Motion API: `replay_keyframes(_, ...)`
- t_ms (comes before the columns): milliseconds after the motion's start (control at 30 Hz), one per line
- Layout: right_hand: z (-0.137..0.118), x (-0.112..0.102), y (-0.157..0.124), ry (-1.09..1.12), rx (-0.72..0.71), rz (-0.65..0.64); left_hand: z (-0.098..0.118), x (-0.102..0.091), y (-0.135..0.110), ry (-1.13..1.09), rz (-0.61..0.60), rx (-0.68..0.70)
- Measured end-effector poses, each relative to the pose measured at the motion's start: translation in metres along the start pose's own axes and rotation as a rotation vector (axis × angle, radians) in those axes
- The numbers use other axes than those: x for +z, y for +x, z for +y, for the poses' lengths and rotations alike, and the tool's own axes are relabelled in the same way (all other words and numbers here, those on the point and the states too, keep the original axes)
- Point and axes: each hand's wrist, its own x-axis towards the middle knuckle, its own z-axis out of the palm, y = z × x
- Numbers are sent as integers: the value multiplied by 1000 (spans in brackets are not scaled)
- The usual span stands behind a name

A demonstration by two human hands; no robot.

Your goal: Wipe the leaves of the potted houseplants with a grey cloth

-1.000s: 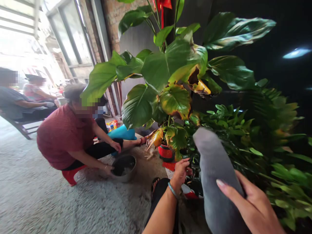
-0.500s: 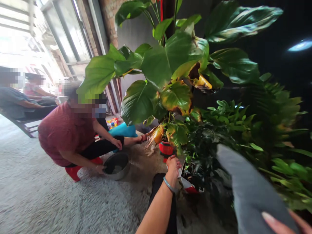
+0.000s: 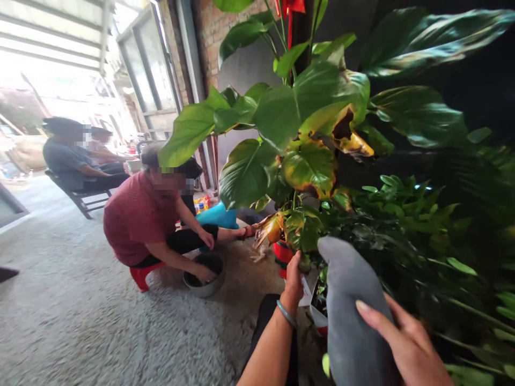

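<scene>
The right hand (image 3: 410, 335) grasps a long, grey, smooth, fabric-looking piece with a rounded, bent tip (image 3: 350, 300), thumb across its face and fingers behind its right edge, the tip rising above and left of that grip. It looks light, soft and unlikely to slip or break, so a hold around its broad middle should suit, though the free end may flop. Beyond the grip to the left, the left hand (image 3: 293, 281) is beside a red-and-black banded round plant pot (image 3: 282, 252); whether its fingers grasp anything I cannot tell.
</scene>
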Motion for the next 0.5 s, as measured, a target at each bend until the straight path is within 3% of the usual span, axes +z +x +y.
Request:
replay_keyframes(67, -20, 22, 19, 57, -32, -4, 0, -3, 3, -55, 7, -63)
replay_keyframes(167, -15, 42, 39, -8, -72, -7, 0, -11, 8, -56, -74, -176)
replay_keyframes(267, 3, 41, 34, -209, -58, -174, -1, -21, 16, -49, -174, -224)
replay_keyframes(367, -5, 31, 22, -301, -107, -304, -2, -31, 25, -63, -217, -202)
replay_keyframes(500, -45, 32, 43, -248, -245, -46, -3, -37, 29, -16, -307, -206)
